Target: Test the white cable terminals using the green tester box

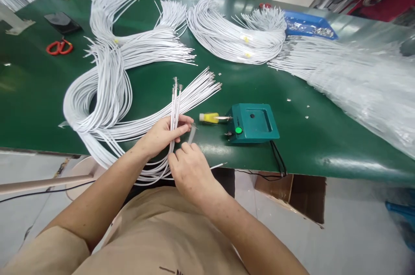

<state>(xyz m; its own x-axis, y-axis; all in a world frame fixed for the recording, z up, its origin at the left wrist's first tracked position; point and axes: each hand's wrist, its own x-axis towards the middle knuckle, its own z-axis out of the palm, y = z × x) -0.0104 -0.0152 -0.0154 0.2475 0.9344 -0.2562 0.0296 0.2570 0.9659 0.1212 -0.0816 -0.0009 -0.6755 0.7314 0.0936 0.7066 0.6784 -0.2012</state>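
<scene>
My left hand (165, 136) is closed around several white cables (175, 106), whose stripped, frayed ends point up and away from me. Below it, my right hand (191, 171) is closed with its knuckles up beside the same cables; what its fingers grip is hidden. A thin translucent strip (192, 134) stands between the two hands. From the held cables, loops run down over the table's front edge. Behind my left hand lies a large bundle of white cables (155, 121), its tips fanned toward the right.
On the green table (304, 145), a teal device (253, 123) with a green button sits right of my hands, beside a yellow-handled tool (210, 118). Further back are more cable bundles (227, 33), a blue tray (304, 24), red-handled scissors (60, 47), a phone (63, 22) and plastic-wrapped cables (363, 76).
</scene>
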